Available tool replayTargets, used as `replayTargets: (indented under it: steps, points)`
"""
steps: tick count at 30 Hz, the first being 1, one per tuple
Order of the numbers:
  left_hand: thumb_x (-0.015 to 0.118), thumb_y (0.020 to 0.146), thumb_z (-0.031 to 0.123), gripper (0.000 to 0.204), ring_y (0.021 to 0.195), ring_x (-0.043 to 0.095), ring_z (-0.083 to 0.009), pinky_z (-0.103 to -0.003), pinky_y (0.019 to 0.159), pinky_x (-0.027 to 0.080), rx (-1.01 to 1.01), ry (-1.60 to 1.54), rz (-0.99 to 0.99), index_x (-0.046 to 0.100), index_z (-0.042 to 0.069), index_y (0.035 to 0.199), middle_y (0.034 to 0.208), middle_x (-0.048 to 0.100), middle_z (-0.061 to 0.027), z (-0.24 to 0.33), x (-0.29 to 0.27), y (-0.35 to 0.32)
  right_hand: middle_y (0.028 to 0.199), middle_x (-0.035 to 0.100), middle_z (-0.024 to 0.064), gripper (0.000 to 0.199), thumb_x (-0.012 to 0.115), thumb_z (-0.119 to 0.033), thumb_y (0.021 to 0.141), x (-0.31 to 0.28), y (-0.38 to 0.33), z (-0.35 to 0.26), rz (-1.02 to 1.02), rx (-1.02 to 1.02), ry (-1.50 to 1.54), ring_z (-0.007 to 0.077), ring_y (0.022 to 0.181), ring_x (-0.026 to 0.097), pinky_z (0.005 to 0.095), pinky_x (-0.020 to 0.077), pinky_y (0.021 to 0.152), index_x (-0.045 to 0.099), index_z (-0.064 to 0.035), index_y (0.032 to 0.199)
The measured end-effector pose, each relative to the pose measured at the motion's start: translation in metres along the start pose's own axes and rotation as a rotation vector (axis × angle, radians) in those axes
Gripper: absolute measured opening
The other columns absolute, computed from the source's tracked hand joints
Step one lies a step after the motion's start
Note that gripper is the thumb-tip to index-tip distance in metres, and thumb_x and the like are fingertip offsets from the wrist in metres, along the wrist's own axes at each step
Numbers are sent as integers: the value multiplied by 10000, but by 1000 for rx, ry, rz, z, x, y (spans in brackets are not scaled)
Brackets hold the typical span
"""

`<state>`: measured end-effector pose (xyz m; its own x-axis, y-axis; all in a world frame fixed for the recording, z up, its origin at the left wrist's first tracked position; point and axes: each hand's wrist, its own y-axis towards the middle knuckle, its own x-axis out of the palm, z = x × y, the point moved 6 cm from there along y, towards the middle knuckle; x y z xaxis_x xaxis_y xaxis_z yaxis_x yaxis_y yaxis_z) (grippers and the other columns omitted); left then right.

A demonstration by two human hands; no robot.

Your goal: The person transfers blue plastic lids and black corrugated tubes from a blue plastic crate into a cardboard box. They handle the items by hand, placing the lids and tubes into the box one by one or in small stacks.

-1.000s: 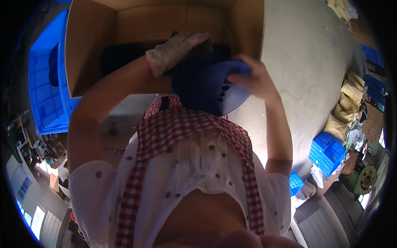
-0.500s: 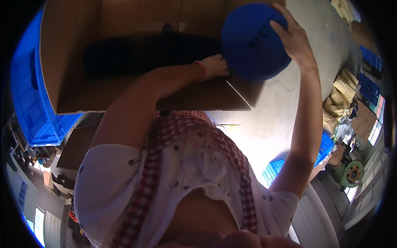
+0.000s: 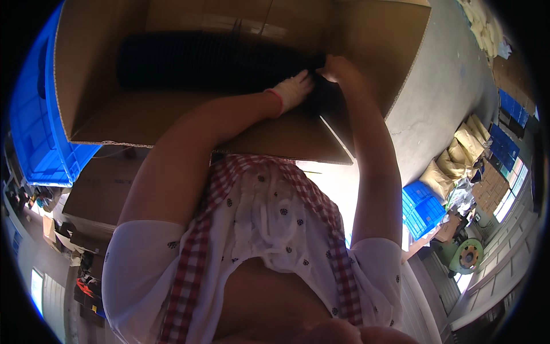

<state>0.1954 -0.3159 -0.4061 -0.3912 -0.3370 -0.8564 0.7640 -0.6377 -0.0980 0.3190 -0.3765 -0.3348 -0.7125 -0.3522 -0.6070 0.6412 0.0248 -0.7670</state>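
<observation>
A long dark row of ribbed, closely packed round pieces (image 3: pixel 206 62) lies across the inside of an open cardboard box (image 3: pixel 189 123). At its right end rests my left hand (image 3: pixel 294 92), in a white glove with a red cuff, its fingers stretched out against the pieces. Close beside it, my right hand (image 3: pixel 342 70) reaches into the box, bare, with thumb and fingers closed at the row's end. The blue disc it carried earlier appears only as a dark shape in the shadow there. Much of the grip is hidden by shadow.
A blue plastic crate (image 3: pixel 40 109) stands against the box's left side. On the right are a smaller blue crate (image 3: pixel 423 209), tan sacks (image 3: pixel 458 152) and a green machine with a round wheel (image 3: pixel 467 256). Another cardboard box (image 3: pixel 103 192) sits below left.
My right hand has moved left and inward, bringing the blue disc from above the box's right edge to the row's end. My left hand stays at that end.
</observation>
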Motion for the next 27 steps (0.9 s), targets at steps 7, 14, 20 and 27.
replayTargets:
  steps: [7, 14, 20, 27]
  points:
    - [524, 841, 137, 329, 1302, 385, -348, -461, 1120, 255, 54, 113, -251, 657, -14, 1101, 1297, 529, -163, 7, 20, -14, 1207, 590, 152, 530, 573, -448, 881, -38, 36, 1, 79, 2, 54, 290, 978, 634, 391, 539, 758, 556, -74, 1257]
    - [547, 818, 151, 249, 1230, 459, -308, -450, 1103, 269, 142, 152, -207, 700, 76, 1000, 1250, 572, -115, 13, -29, -14, 950, 667, 135, 253, 590, -97, 831, -17, 4, -13, -162, -58, 263, 212, 697, 682, 309, 565, 576, 645, -17, 1065]
    - [565, 840, 169, 323, 1289, 411, -270, -459, 1115, 240, 431, 361, -133, 619, 121, 1155, 1318, 523, -87, 36, -46, 5, 848, 683, 136, 238, 540, -11, 816, -128, -69, 28, 122, -122, 143, 216, 680, 689, 313, 557, 575, 661, -25, 1021]
    - [569, 855, 177, 348, 1329, 365, -265, -490, 1126, 203, 324, 422, -275, 593, 142, 1200, 1394, 449, -76, 33, -25, 18, 1054, 676, 161, 216, 589, -77, 812, -42, 4, 28, 67, -67, -138, 329, 998, 653, 433, 539, 799, 700, -42, 993]
